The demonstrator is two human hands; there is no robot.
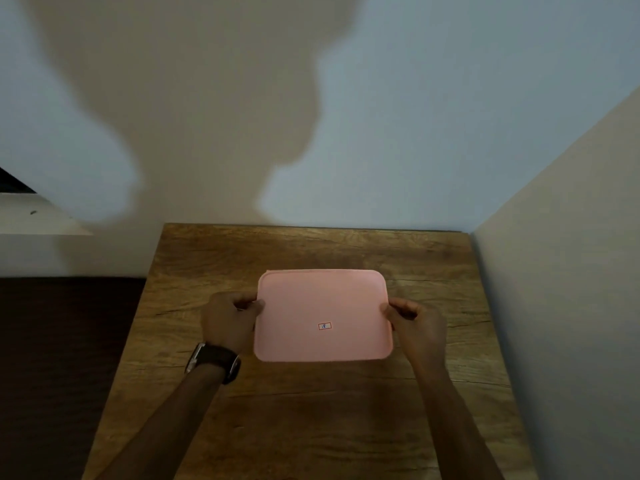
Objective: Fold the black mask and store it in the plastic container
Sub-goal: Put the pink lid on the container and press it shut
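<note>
Hands curled shut: left hand (pixel 230 318), right hand (pixel 417 320) pinching pink lid (pixel 323 315) side edges.

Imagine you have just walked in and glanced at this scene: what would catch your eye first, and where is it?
The pink lid stands out first, lying flat at the middle of the wooden table with a small red-edged sticker on it. The left hand, with a dark wristwatch behind it, and the right hand pinch its two side edges. A large shadow spreads over the pale wall behind.
</note>
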